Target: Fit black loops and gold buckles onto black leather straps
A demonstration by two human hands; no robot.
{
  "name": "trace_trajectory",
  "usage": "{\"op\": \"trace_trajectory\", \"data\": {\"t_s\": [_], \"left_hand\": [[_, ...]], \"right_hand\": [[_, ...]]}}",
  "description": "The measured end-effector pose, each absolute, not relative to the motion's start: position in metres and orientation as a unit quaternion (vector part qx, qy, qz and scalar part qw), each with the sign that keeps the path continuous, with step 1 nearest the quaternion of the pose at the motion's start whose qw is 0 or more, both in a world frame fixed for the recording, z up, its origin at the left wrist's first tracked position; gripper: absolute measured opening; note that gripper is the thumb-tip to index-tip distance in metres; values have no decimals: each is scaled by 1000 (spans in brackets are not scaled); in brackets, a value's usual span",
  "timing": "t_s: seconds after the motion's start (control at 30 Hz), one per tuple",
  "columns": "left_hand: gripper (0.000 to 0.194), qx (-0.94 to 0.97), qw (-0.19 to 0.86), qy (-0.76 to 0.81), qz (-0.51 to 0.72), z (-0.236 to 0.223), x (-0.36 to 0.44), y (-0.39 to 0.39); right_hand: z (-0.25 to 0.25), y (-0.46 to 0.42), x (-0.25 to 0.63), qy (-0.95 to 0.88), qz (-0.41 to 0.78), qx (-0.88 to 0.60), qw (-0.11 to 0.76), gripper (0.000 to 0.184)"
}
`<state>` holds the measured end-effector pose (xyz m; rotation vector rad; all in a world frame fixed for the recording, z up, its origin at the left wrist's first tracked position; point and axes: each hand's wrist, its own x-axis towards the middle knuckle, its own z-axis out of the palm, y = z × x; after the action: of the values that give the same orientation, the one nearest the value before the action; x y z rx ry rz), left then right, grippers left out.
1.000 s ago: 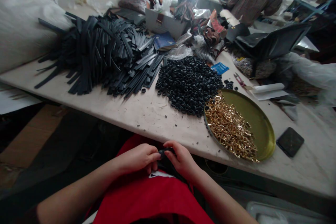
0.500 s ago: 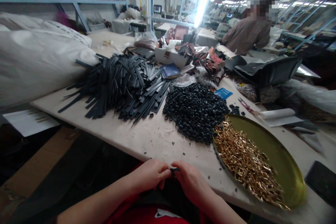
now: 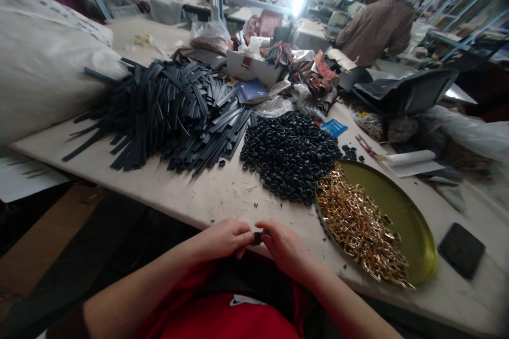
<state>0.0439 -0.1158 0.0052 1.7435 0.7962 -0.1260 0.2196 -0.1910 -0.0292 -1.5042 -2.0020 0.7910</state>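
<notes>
At the table's front edge, my left hand (image 3: 225, 239) and my right hand (image 3: 287, 248) meet, both closed on a short black strap piece (image 3: 260, 235). The fingers cover most of it, so its full shape is hidden. Just beyond my hands lies a heap of small black loops (image 3: 292, 156). A larger pile of flat black strips (image 3: 170, 111) spreads out to its left. Right of my hands, gold metal buckles (image 3: 360, 228) fill the near left side of a round, olive-gold tray (image 3: 423, 257).
A black flat object (image 3: 461, 250) lies right of the tray. Snips (image 3: 365, 144) and a white paper roll (image 3: 411, 157) are farther back. A blue booklet (image 3: 252, 91), a blue packet (image 3: 334, 127) and a white sack (image 3: 51, 69) are on the table (image 3: 207, 190). A person (image 3: 376, 29) stands beyond.
The camera view tilted up, then slightly down again. My hands stay together at the table edge, and the black strap piece between them shows more clearly now. The piles look unchanged.
</notes>
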Motion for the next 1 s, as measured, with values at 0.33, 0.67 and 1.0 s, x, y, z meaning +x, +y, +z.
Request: {"op": "trace_trajectory", "data": {"t_s": [0.33, 0.67, 1.0], "left_hand": [[33, 756, 555, 343, -57, 11, 47, -120], [32, 789, 488, 369, -50, -1, 52, -128], [25, 776, 508, 372, -36, -14, 57, -136]], "right_hand": [[-34, -201, 213, -690, 289, -582, 318, 22], [-48, -202, 200, -652, 252, -617, 361, 21], [-46, -196, 200, -640, 235, -639, 357, 23]]}}
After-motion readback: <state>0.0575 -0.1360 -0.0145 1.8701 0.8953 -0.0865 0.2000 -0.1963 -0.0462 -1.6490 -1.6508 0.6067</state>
